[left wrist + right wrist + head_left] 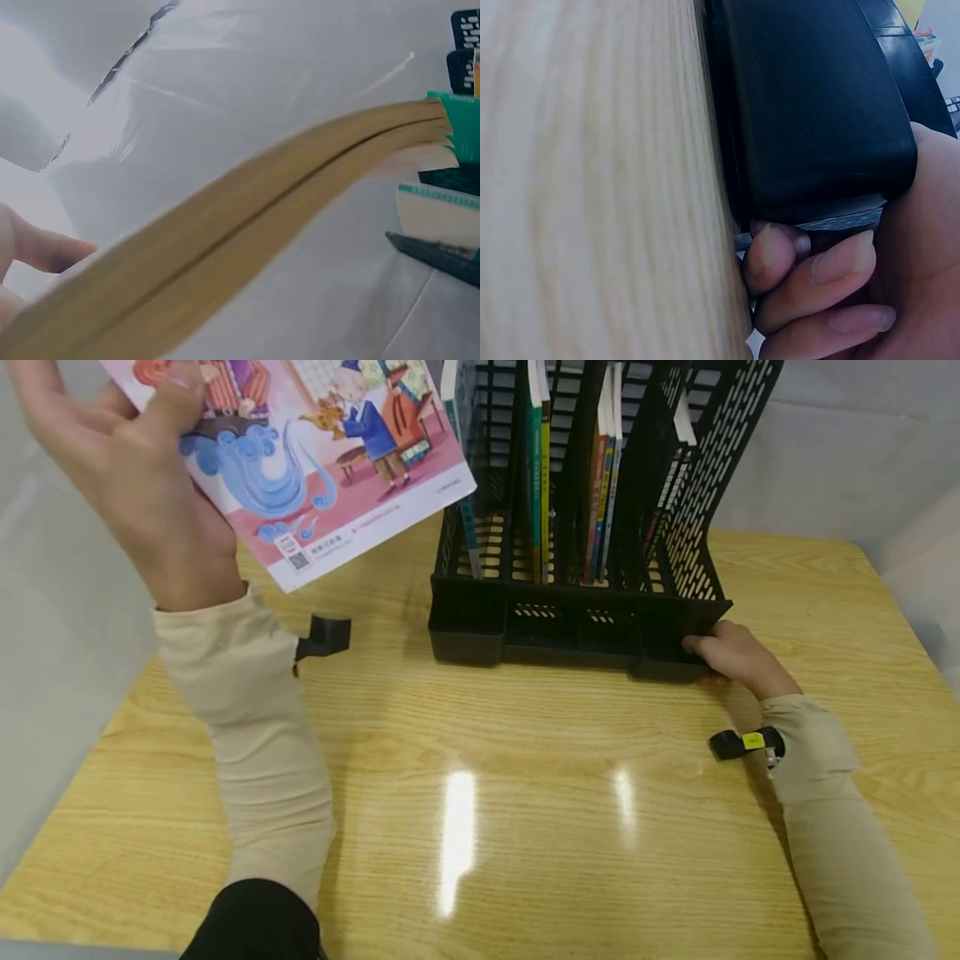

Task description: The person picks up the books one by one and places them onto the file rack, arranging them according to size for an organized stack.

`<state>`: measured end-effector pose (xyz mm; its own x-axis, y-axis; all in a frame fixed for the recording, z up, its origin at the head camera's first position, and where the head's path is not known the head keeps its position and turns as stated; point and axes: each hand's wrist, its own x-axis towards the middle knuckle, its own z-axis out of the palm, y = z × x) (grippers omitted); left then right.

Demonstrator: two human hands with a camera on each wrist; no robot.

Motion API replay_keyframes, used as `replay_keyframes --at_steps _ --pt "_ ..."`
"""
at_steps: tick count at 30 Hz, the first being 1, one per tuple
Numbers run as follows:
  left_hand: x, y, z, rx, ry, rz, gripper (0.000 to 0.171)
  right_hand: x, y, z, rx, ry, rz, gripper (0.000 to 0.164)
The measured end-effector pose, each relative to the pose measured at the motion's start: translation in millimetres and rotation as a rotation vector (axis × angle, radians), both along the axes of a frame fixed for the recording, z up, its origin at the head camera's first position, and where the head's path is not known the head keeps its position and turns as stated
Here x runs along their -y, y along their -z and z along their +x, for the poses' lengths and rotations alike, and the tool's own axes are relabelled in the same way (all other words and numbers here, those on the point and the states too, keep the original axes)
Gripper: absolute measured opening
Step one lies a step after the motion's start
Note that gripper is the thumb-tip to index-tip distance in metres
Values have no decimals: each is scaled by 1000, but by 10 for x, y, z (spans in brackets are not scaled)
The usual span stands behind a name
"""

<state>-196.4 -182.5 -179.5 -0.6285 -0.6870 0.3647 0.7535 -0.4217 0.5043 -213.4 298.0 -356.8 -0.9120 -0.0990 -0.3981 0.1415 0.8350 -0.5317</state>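
My left hand (131,485) holds up a thin picture book (352,514) at the upper left, thumb on its pink illustrated cover. The book tilts in the air, its lower right corner close to the left side of a black desktop book rack (570,639). A long blurred tan band (247,217) crosses the left wrist view, with fingertips (56,251) at its left. My right hand (738,658) grips the rack's front right corner. In the right wrist view its fingers (817,289) curl beneath that corner, against the black plastic (825,105).
Thin books stand upright in the rack's slots, among them a green one (536,485) and several bright ones (600,493). Low compartments line the rack's front. It stands on a wood-grain table (540,802). Pale sheeting (847,452) hangs behind. A black strap piece (326,635) juts from the left sleeve.
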Motion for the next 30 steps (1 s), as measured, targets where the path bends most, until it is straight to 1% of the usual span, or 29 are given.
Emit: replay_keyframes --at_steps 4,6,11,14,19,25,28,30 --pt "-108 34 -28 -48 60 6 74 -18 22 -7 -1 -4 7 43" --pt "-173 54 -54 -52 88 -12 75 -25 30 -8 0 -4 5 43" --pt "-335 95 -124 -7 165 -48 70 -36 40 -8 -1 -3 2 43" --pt "-426 123 -151 23 185 -66 65 -32 38 -13 -6 -3 8 43" --pt "-577 166 -189 77 160 -98 58 -16 35 -15 -6 -6 8 46" --pt "-673 209 -213 101 101 -154 56 -7 22 -19 -6 -7 19 41" --pt "-679 252 -246 77 58 -195 56 -9 7 -21 -16 -3 22 38" --pt "-698 294 -284 16 9 -231 55 -16 -5 -20 -21 -3 25 38"
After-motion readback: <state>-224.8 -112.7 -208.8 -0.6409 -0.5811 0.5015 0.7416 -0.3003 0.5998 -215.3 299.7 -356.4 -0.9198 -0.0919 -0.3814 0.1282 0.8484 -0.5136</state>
